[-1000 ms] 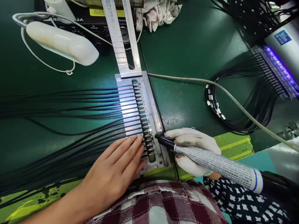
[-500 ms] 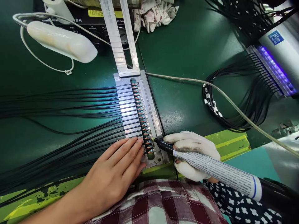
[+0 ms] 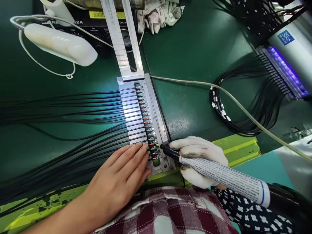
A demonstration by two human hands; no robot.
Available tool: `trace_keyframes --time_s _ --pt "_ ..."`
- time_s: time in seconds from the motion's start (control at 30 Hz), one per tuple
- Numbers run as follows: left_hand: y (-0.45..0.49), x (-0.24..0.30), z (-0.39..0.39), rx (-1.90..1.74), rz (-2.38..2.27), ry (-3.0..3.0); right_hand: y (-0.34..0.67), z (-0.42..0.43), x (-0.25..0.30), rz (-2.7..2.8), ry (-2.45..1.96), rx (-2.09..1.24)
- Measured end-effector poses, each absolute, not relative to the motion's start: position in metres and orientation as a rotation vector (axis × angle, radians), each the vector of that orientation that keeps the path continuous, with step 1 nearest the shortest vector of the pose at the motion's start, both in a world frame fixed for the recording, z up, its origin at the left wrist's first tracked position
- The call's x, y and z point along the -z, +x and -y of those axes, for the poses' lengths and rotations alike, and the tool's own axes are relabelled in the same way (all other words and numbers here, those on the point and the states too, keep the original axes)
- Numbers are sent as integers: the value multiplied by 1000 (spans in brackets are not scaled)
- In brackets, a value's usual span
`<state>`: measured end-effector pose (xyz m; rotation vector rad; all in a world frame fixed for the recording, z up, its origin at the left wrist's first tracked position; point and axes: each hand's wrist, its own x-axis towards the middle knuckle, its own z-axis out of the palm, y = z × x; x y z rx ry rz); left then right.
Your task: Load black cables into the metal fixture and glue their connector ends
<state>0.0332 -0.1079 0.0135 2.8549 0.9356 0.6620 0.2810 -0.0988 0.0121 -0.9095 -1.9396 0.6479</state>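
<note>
My left hand (image 3: 122, 175) is bare and lies flat, fingers stretched together over the black cables (image 3: 102, 134) at the near end of a metal fixture (image 3: 131, 107). Its fingertips reach the row of small wired connectors (image 3: 147, 122) in the fixture's slot. A white glove covers my right hand (image 3: 202, 157), which is closed around a thick, pen-shaped dispensing syringe (image 3: 219, 174) with a black front and a label of printed text. The syringe's fine yellowish tip is at the connectors near the slot's lower end; whether it touches one I cannot tell.
A slotted metal arm (image 3: 122, 48) rises from the fixture's far end. Behind are a white lamp (image 3: 60, 44) and a black control box (image 3: 97, 35). A clear hose (image 3: 231, 94) crosses the green table. At right, coiled cables (image 3: 214, 107) lead to a 365nm lamp (image 3: 289, 70) glowing violet.
The whole view has shifted slightly, so things sit a little further left. Both hands and the syringe keep nearly the same place against the fixture.
</note>
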Motion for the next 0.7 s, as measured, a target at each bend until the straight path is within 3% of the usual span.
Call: trace_keyframes --time_s 0.7 --pt "35 -13 107 -669 -916 2872 280 97 -17 1920 -907 -634"
